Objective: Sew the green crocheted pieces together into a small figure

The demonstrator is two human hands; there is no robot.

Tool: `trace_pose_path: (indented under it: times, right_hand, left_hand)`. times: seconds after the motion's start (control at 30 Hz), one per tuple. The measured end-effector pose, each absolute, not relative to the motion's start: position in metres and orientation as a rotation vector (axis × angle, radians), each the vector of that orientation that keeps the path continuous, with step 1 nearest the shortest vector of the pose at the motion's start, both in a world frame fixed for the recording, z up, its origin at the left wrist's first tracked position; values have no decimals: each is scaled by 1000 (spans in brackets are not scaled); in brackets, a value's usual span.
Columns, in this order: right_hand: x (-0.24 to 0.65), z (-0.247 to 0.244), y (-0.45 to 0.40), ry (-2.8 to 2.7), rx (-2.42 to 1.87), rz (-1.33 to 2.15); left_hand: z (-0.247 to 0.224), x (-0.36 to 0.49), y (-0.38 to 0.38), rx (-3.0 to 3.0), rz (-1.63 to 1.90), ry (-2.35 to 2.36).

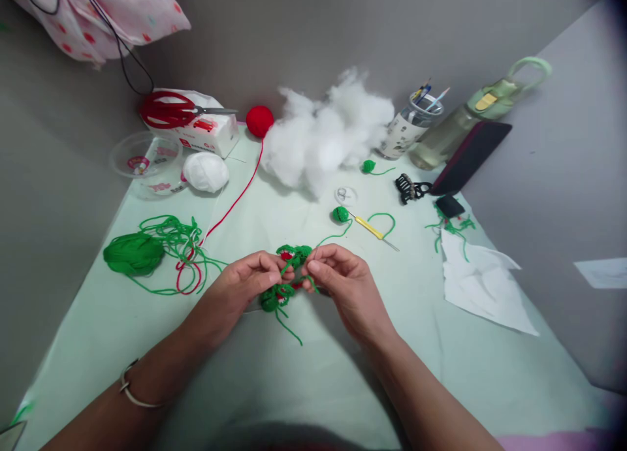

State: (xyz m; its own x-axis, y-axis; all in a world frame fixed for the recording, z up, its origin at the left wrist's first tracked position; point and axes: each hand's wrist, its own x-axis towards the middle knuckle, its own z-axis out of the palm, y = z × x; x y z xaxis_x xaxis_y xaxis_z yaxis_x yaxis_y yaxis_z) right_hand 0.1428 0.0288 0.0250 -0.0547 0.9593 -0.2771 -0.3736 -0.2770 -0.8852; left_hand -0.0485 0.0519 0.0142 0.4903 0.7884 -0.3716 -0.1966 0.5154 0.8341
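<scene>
A small crocheted piece (270,299) in green with red and white parts hangs between my hands, loose green yarn tails below it. My left hand (252,278) is closed in a pinch on its left side. On the other side, my right hand (337,275) has thumb and forefinger pressed together on a green yarn strand at the piece; whether a needle is there too, I cannot tell. Just beyond my right hand lie a small green crocheted ball (340,214) with a yarn tail and a yellow-handled crochet hook (368,227). My fingers hide part of the crocheted piece.
Green yarn (133,254) lies tangled at left, near a white yarn ball (206,171) and plastic tub (147,157). Red scissors (169,109) rest on a box. Behind are a red yarn ball (259,121), stuffing (328,138) and a bottle (450,134); white paper (482,284) lies right.
</scene>
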Motion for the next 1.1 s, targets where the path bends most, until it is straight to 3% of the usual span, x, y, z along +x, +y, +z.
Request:
trace_pose_path:
  times: [1.1]
  right_hand:
    - [134, 29, 26, -873, -1210, 1441]
  left_hand:
    - [9, -51, 51, 889, 633, 780]
